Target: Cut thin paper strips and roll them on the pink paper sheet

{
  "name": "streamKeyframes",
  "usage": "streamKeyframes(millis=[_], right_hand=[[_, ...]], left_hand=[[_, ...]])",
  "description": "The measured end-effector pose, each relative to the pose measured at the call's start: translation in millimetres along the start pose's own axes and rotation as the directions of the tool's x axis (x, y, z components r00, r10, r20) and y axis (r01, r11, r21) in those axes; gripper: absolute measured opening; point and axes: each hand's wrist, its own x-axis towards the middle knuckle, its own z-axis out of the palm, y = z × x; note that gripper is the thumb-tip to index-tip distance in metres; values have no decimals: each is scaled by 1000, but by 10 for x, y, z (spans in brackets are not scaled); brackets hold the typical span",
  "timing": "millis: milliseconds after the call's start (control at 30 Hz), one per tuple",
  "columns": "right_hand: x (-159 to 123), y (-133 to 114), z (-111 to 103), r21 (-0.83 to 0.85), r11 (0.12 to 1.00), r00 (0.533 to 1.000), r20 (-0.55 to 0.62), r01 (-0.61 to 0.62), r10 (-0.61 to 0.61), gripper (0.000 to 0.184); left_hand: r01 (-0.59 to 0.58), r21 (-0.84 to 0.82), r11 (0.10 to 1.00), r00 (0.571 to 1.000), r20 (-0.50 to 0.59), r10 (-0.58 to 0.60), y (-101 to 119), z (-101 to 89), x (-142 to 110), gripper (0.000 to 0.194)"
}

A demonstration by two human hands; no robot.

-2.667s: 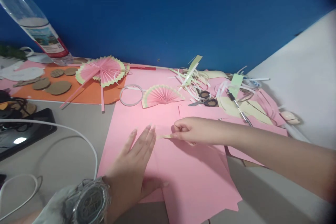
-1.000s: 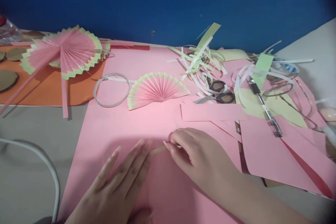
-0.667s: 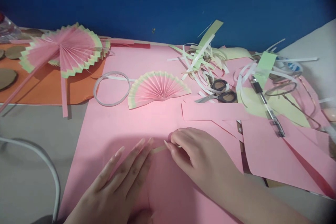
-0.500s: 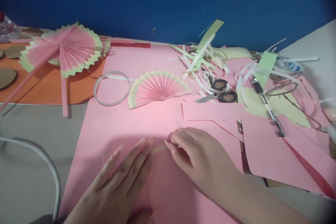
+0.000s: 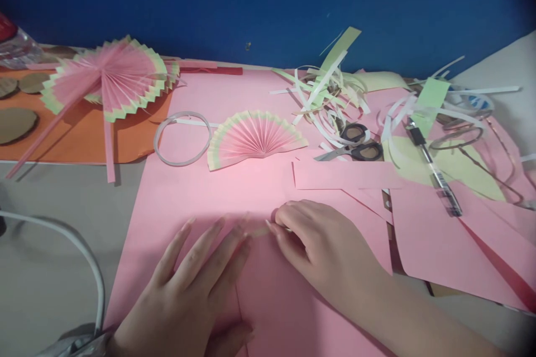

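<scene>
Paper [image 5: 184, 192], pink, overlies the grey table [image 5: 79, 195] below a blue wall [image 5: 201, 3]; on it, the right hand [image 5: 324, 242] pinches a strip [image 5: 258, 231] whose blurred end perhaps meets the splayed left hand [image 5: 190, 279].

Papercraft work area on a desk [image 5: 71, 195]: half-round pleated fan [image 5: 257, 136]; scissors [image 5: 348, 150], paper offcuts [image 5: 329, 79], pen [image 5: 434, 168] to its right.

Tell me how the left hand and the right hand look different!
The left hand is spread out; the right hand is curled in. The right hand pinches a pale strip; the left hand lies at its other visible end, not pinching. Both are over pink paper.
</scene>
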Motion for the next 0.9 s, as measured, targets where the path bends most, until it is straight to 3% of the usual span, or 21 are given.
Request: streamKeyframes(millis=[233, 400, 700, 900], right_hand=[[14, -5, -15, 14, 1000, 1000, 1, -9, 9, 18], [8, 0, -8, 10, 1000, 1000, -3, -8, 8, 18], [-26, 17, 3, 62, 995, 995, -71, 79, -74, 27], [-55, -45, -48, 118, 992, 998, -47, 37, -32, 26]], left_hand=[[32, 33, 999, 999, -30, -31, 20, 21, -46, 69], [-47, 22, 999, 999, 25, 46, -5, -1, -29, 71], [-75, 19, 997, 995, 69, 74, -14, -44, 18, 67], [-68, 11, 998, 996, 55, 67, 2, -36, 41, 66]])
